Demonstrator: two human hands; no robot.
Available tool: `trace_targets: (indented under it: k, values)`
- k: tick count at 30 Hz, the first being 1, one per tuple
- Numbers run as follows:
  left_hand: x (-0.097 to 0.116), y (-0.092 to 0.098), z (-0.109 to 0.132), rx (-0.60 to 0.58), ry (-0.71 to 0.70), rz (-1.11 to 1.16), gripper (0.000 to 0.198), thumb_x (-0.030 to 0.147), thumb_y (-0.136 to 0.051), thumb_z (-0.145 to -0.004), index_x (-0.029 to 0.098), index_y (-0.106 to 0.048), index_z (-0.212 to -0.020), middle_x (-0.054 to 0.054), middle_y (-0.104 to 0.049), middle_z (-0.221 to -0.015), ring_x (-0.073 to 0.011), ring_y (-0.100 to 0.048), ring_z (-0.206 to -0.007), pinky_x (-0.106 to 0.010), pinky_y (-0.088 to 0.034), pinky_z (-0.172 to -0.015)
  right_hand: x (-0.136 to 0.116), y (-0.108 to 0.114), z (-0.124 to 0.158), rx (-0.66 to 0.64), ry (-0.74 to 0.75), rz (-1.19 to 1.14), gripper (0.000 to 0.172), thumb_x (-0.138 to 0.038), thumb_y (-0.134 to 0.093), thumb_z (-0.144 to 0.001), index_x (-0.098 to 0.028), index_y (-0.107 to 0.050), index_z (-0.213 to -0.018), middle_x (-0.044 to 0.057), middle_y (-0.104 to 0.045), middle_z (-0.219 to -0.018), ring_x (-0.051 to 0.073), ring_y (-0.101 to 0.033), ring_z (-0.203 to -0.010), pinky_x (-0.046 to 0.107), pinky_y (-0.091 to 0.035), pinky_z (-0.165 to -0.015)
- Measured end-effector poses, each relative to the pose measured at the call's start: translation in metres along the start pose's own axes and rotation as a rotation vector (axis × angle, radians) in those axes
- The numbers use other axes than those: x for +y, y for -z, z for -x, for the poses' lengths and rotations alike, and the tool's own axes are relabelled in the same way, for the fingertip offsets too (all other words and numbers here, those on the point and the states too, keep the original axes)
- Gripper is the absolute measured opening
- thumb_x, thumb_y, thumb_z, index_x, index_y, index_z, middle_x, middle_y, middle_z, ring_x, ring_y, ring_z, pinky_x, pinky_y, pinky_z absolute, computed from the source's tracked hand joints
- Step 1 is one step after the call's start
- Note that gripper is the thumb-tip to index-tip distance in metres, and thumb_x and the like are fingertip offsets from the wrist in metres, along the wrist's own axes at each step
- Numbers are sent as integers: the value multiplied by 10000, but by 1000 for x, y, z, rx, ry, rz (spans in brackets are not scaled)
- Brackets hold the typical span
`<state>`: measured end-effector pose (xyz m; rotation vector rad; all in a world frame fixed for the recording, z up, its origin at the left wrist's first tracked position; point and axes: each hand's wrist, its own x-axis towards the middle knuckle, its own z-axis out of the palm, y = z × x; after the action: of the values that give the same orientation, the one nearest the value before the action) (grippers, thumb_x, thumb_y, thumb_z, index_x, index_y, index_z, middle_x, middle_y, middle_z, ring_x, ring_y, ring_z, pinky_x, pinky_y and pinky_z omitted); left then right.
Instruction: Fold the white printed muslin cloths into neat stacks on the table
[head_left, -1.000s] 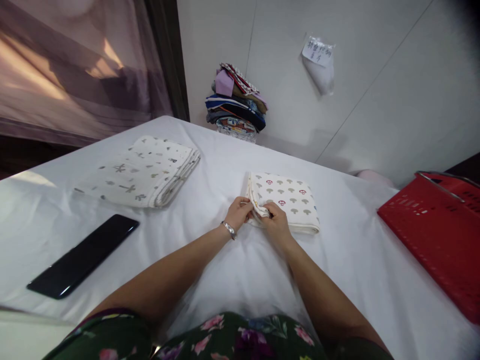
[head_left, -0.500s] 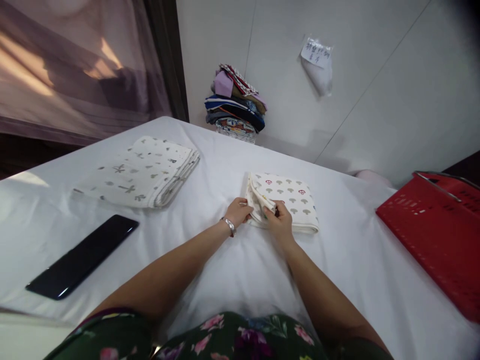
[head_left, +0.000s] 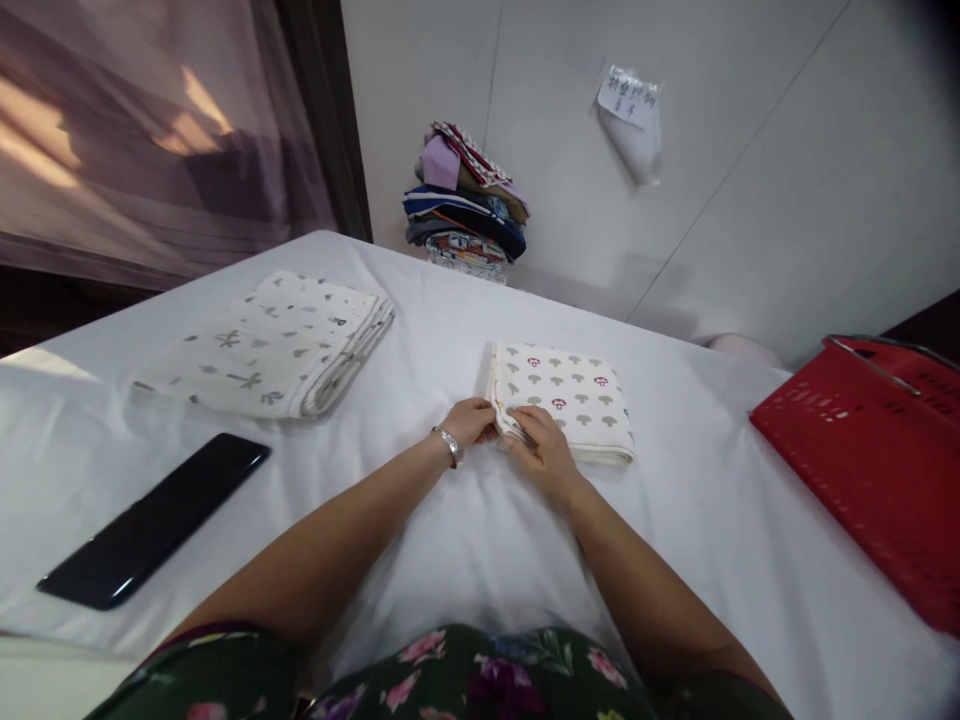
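Note:
A folded cream cloth with a mushroom print (head_left: 585, 400) lies flat on the white-covered table. My left hand (head_left: 470, 421), with a silver bracelet on its wrist, pinches the cloth's near left corner; its fingertips are partly hidden under the edge. On the same corner, my right hand (head_left: 545, 450) has its fingers closed over the layers, thumb toward the edge. To the left rests a larger folded white cloth printed with grey plants (head_left: 277, 345), touched by neither hand.
A dark, glossy flat slab (head_left: 157, 520) lies at the left front. On the right stands a red plastic basket (head_left: 862, 460) with metal handles. Behind the white tablecloth (head_left: 427, 330) rises a stack of folded clothes (head_left: 465, 210). A labelled plastic bag (head_left: 631, 125) hangs on the wall.
The lifted corner flap of the mushroom-print cloth has come down and lies nearly flat. My right hand has lowered with it, and my left hand has shifted slightly left.

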<state>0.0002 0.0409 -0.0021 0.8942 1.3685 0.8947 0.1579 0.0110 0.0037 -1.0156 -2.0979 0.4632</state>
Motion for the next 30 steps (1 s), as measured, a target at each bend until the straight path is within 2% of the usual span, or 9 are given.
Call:
trace_targets:
  k: [4, 11, 14, 18, 24, 26, 30]
  values:
    - [-1, -1, 1, -13, -16, 11, 133, 201, -610, -594, 140, -581, -708, 20, -545, -482, -81, -486, -438, -164, -324, -395, -1, -2, -2, 110, -41, -4, 288, -239, -445, -858, -240, -587, -1109, 60, -583, -1015, 197, -527, -972, 345, -435, -868]
    - [2, -1, 12, 20, -7, 159, 483, 190, -636, -559, 142, -507, -1022, 38, -566, -542, -100, -537, -494, -172, -354, -434, -4, -6, 1, 7, -7, 157, 334, -189, -462, -842, -250, -584, -1146, 64, -561, -1027, 202, -497, -972, 339, -432, -850]
    - [8, 7, 16, -64, 29, 192, 517, 235, -636, -575, 149, -486, -1062, 16, -595, -595, -115, -566, -517, -182, -378, -445, -2, -7, 2, -6, -5, 170, 350, -184, -456, -844, -265, -570, -1165, 65, -557, -1027, 205, -495, -966, 349, -436, -836]
    - [12, 15, 17, -208, 38, 187, 478, 389, -642, -634, 170, -505, -1037, -9, -613, -699, -117, -589, -555, -201, -430, -483, -1, -9, 0, -11, 5, 190, 338, -209, -454, -854, -256, -564, -1170, 77, -562, -1006, 211, -498, -945, 363, -436, -823]
    - [2, 8, 9, 1, -17, 11, 456, 288, -681, -638, 151, -510, -1038, 9, -590, -640, -94, -542, -501, -183, -423, -450, -5, -5, 0, -58, 19, 176, 317, -297, -527, -828, -240, -575, -1136, 77, -566, -1012, 214, -502, -945, 370, -433, -837]
    - [-1, 5, 7, 34, -37, -34, 426, 263, -659, -658, 155, -508, -1041, 8, -599, -653, -97, -546, -507, -188, -438, -452, -5, -1, 0, -68, 19, 139, 299, -299, -530, -828, -242, -582, -1118, 67, -569, -1045, 202, -506, -975, 354, -431, -856]
    - [0, 3, 6, 76, -51, -93, 402, 236, -620, -690, 154, -500, -1064, -20, -630, -740, -111, -572, -550, -206, -474, -467, 9, 22, 5, -57, 19, 174, 236, -310, -485, -860, -245, -619, -1043, 54, -590, -1065, 181, -526, -997, 340, -426, -878]
